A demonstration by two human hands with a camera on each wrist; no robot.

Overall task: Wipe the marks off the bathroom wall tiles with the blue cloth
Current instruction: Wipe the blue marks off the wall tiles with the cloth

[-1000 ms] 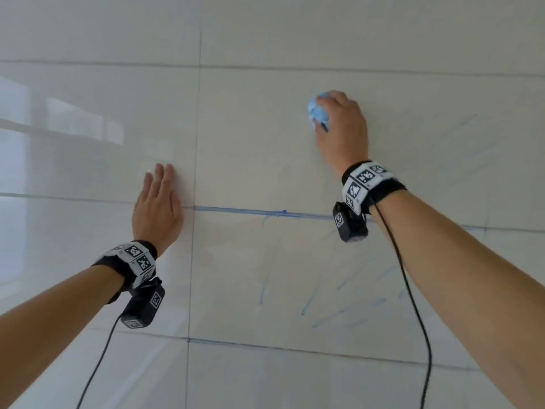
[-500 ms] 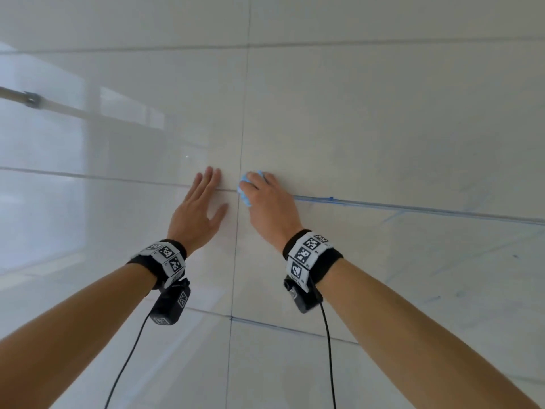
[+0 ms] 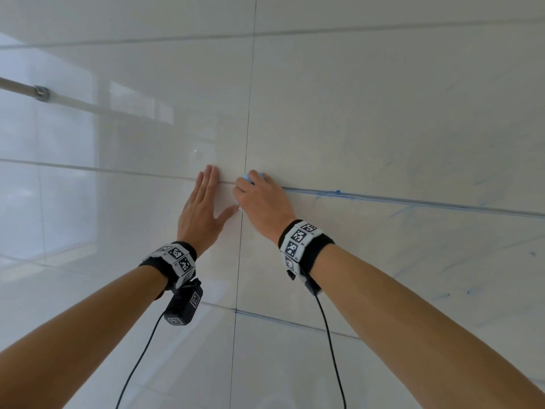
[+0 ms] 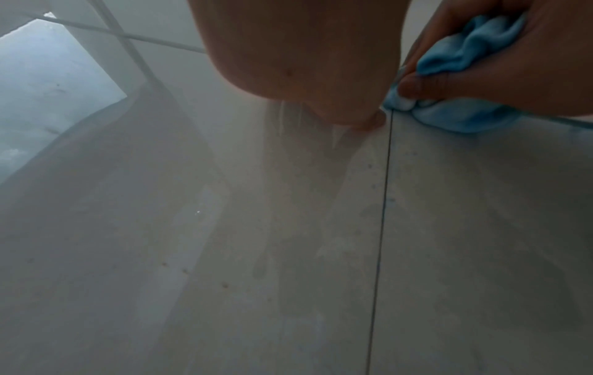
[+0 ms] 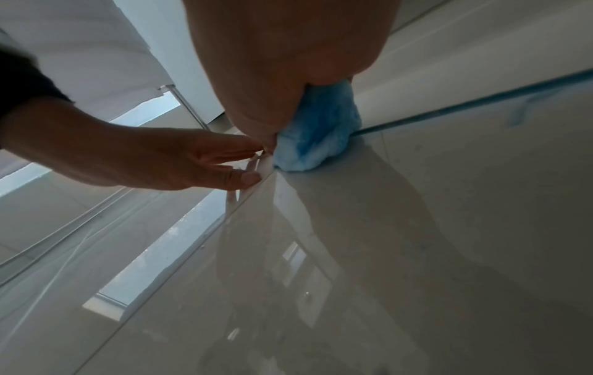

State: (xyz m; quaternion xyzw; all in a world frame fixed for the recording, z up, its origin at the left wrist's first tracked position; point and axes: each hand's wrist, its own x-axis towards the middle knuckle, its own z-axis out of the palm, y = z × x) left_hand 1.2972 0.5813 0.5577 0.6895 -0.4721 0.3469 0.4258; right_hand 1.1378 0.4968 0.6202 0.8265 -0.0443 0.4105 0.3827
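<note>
I see the glossy, pale rectangular wall tiles (image 3: 368, 119), blue-smeared right of the vertical grout seam (image 3: 246, 143). My left hand (image 3: 203, 214) lies flat and spread left of it; my right hand (image 3: 262, 202) grips the crumpled, fluffy blue cloth (image 5: 317, 132) just right of it.

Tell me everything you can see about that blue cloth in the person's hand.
The blue cloth is light blue and soft-looking, fluffy like microfibre, bunched into a crumpled wad. The right hand grips it, fingers curled round, so only a sliver peeks out past the fingertips in the head view. It is pressed against the glossy wall tile, just right of where the vertical grout line meets the blue-stained horizontal one. The left hand, flat on the wall, lies right beside it.
</note>
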